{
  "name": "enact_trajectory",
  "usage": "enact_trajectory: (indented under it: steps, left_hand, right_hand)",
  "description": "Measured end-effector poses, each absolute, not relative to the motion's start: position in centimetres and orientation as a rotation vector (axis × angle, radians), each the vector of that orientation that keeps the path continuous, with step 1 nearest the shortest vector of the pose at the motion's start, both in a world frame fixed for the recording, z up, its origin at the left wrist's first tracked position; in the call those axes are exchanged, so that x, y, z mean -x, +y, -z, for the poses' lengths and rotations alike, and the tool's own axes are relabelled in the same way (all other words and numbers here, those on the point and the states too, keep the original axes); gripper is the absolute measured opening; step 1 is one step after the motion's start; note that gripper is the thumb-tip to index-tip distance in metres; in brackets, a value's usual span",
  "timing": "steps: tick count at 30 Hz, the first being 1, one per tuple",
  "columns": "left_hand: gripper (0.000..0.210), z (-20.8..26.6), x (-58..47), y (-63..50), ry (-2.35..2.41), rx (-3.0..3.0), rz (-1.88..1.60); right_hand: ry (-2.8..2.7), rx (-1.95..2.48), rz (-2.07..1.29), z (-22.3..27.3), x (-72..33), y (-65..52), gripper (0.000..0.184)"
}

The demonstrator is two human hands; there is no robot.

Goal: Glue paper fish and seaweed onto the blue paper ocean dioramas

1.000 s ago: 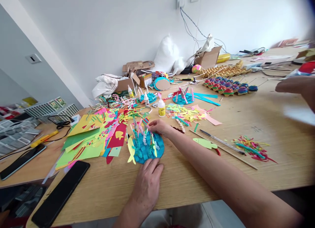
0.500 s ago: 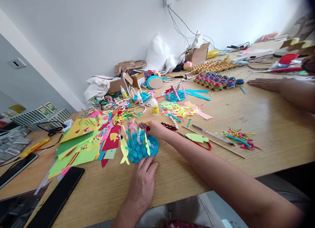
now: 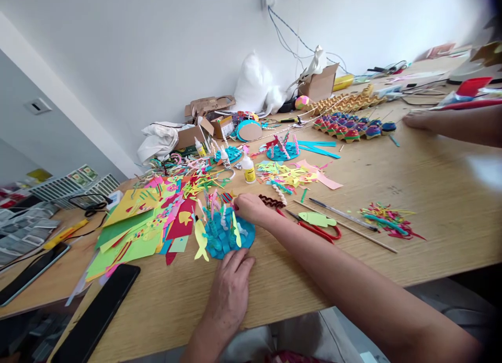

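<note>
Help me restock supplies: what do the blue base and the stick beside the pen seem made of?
Blue base: probably matte card, from its dull, even colour; felt is possible. Stick: likely bare wood, from its pale tan, unshiny look.

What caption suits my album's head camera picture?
Left hand and right hand at a blue craft, glue bottle behind.

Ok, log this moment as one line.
Left hand: touching blue craft base | Right hand: beside striped paper fish, grip unclear | Green paper fish: atop scissors
</note>
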State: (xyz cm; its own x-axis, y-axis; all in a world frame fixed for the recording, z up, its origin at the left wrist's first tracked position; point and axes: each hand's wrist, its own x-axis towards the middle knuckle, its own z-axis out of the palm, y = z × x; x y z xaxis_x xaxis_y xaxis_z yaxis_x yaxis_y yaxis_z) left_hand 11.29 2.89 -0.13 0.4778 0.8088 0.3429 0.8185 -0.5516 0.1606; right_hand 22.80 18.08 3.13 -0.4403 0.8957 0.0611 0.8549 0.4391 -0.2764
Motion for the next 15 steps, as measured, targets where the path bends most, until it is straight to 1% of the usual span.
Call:
enact_trajectory:
  steps: [7,15]
  left_hand:
    - [0.036,0.0,-11.33,2.93,-1.492,2.694,0.616]
    - [0.037,-0.05,-11.27,2.96,-1.473,2.702,0.648]
  right_hand:
    - [-2.498,1.564,-0.231,-3.2,-22.64,17.75,0.026]
    - [-2.499,1.58,-0.241,-2.85,-22.65,17.99,0.027]
